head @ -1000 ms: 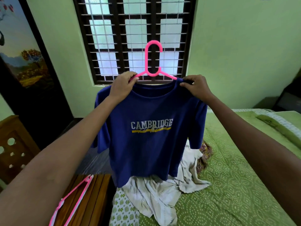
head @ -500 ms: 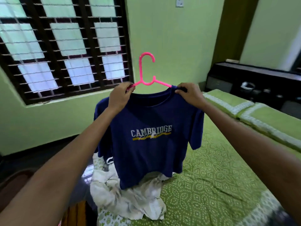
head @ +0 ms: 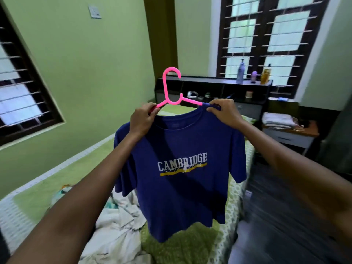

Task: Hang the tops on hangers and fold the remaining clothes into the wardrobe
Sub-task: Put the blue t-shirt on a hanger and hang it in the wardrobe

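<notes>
- Head view: a blue T-shirt (head: pixel 182 168) with "CAMBRIDGE" printed on the chest hangs on a pink hanger (head: pixel 172 88), held up in the air above the bed (head: pixel 38 189).
- The left hand (head: pixel 142 119) grips the hanger's left arm, fingers curled round it at the shirt's left shoulder.
- The right hand (head: pixel 223 112) pinches the collar and shoulder fabric over the hanger's right arm, thumb and fingers closed on the cloth.
- The hanger's hook stands upright above the two hands, opening to the right.
- The shirt's hem falls clear of the bedcover near the bed's right edge; its left sleeve hangs above a heap of pale clothes (head: pixel 118 225).
- That heap lies crumpled on the green patterned cover, near the bed's near edge, under the left forearm.
- Beyond the bed's far end stands a dark shelf unit (head: pixel 215 88) with bottles (head: pixel 240 72) on its top, in front of a barred window (head: pixel 266 35).
- To the right, folded white cloth (head: pixel 277 121) rests on a small side table (head: pixel 291 134).
- A second barred window (head: pixel 21 88) sits in the green wall on the left.
</notes>
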The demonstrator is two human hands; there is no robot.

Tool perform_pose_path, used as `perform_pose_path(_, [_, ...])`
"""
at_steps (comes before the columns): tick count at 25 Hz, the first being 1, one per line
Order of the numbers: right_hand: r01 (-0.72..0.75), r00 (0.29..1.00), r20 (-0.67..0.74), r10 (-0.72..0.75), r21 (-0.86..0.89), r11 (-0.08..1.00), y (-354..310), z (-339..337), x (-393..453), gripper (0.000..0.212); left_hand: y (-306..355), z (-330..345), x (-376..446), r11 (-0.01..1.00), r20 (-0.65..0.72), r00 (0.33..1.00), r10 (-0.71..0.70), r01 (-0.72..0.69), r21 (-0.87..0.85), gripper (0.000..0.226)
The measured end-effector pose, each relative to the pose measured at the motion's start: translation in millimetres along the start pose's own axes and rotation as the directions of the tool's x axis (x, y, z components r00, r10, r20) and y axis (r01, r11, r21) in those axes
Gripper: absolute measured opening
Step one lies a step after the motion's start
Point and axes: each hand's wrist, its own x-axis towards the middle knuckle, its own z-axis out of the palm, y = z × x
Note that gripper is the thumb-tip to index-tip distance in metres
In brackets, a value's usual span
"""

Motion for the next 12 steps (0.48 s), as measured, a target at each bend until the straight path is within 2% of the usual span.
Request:
perform_pose_path(6, [-0.113, 0.989, -0.112, 0.098, -0.141, 0.984, 107.8, -100.9, -12.9, 0.018, 88.1, 128.5, 51.3, 0.979, 0.078, 0.988, 0.133, -0.118, -0.168, 0.022])
perform_pose_path(12, [-0.272, 0.952, -0.198, 0.236, -0.187, 0.944, 209.5, -188.3, -38.5, 0.016, 181.0, 250.0, 80.1, 0.961, 0.147, 0.962, 0.229, -0.2, -0.19, 0.026])
